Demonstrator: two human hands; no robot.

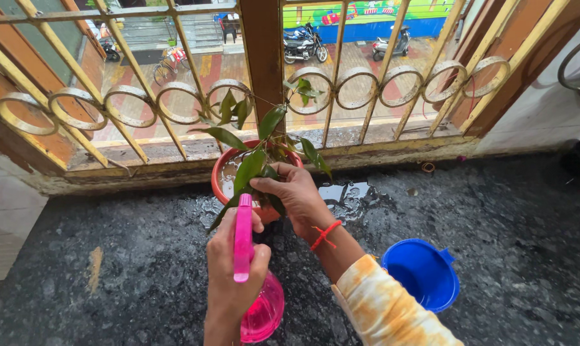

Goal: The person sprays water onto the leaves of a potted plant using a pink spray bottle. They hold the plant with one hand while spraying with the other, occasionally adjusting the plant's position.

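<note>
Left grip [235,269] around pink spray bottle [258,301], right hand [296,195] pinching plant leaves [255,166] just ahead

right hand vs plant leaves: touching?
Touching. The head view shows the right hand with its fingers curled over the plant leaves above the red pot; no gap is visible between them.
</note>
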